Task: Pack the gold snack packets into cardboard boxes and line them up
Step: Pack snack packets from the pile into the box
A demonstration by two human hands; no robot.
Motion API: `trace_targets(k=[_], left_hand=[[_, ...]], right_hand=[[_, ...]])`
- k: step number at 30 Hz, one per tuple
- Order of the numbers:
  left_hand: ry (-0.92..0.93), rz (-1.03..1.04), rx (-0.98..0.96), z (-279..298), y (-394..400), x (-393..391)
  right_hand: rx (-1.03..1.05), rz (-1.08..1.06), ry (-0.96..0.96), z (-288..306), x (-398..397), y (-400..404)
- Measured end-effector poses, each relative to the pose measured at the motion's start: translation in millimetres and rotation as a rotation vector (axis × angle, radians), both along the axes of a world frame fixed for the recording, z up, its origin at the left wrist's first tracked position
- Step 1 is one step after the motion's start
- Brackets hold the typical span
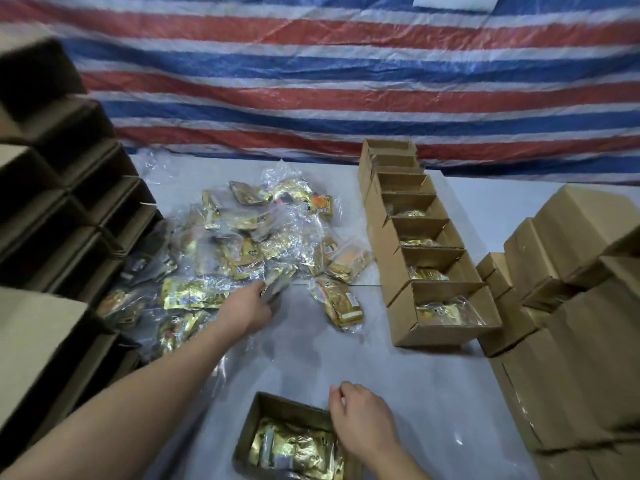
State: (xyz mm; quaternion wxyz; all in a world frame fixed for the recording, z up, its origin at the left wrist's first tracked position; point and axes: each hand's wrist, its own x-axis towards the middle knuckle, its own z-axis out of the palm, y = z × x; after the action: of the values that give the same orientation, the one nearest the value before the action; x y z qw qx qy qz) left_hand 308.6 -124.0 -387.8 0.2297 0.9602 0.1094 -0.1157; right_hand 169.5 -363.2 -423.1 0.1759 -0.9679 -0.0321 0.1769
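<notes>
A heap of gold snack packets in clear plastic bags (pixel 242 244) lies on the grey table, left of centre. My left hand (pixel 251 306) reaches into the heap's near edge and grips one bagged packet (pixel 277 284). One bag (pixel 341 301) lies apart to the right. An open cardboard box (pixel 249 431) with gold packets inside stands at the near edge. My right hand (pixel 360 419) rests on that box's right rim, fingers curled over it. A line of open boxes (pixel 401 223), several with packets in them, runs away from me on the right.
Stacks of empty brown boxes (pixel 69 188) rise along the left side. More cardboard boxes (pixel 568 306) are piled at the right. A red, white and blue striped tarp (pixel 329 81) hangs behind the table (pixel 433 393).
</notes>
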Motion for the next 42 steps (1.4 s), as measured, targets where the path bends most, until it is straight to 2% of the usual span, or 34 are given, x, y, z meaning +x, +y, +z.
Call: trace_targets(k=[3, 6, 10, 13, 17, 20, 24, 28, 32, 38, 42], left_hand=[[-0.114, 0.093, -0.278, 45, 1, -13], [-0.087, 0.116, -0.577, 84, -2, -34], [-0.004, -0.029, -0.728, 128, -12, -63], [0.003, 0.050, -0.918, 155, -21, -80], [0.071, 0.079, -1.239, 183, -37, -102], [0.012, 0.086, -1.260, 189, -54, -115], [-0.235, 0.135, -1.119, 182, -68, -126], [-0.371, 0.202, -0.974, 187, -82, -134], [-0.517, 0.167, -0.696, 188, -95, -136], [-0.392, 0.071, -0.647, 169, -83, -144], [-0.191, -0.024, -0.812, 146, -60, -150]], right_hand=[[-0.021, -0.017, 0.043, 4, 3, 1], [0.072, -0.123, 0.095, 15, 11, 3], [0.657, -0.416, 0.131, 57, 39, 12], [0.952, -0.570, 0.206, 96, 58, 16], [1.228, -0.484, 0.471, 138, 48, 22], [1.574, -0.481, 0.578, 156, 33, 29], [1.869, -0.460, 0.523, 176, 21, 30], [1.776, -0.374, 0.498, 195, 13, 32], [1.746, -0.283, 0.497, 207, -2, 35], [1.629, -0.140, 0.462, 209, -17, 19], [1.371, -0.117, 0.338, 189, -22, 14]])
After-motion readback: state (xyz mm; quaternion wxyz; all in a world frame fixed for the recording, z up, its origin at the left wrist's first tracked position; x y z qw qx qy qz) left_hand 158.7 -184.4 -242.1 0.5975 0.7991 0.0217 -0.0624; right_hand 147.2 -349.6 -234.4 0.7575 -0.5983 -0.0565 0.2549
